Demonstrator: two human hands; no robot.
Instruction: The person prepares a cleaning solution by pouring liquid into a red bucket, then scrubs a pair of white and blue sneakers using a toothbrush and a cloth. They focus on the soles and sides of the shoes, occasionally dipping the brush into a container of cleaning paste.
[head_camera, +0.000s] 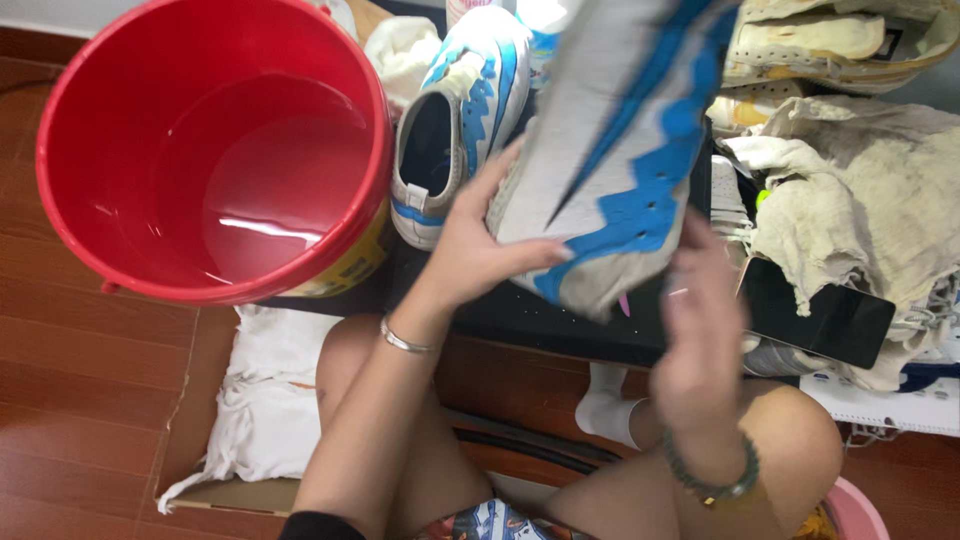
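Left hand clamped on the heel end of the white-and-blue sneaker, sole up, long axis running up and away from the hand. Right hand just below its near edge, blurred; fingers look together, grip unclear. Matching second sneaker sits just beyond the left hand, red plastic bucket of water further left. Crumpled beige cloth right of the right hand.

A home floor (wooden boards); water bucket, rags.
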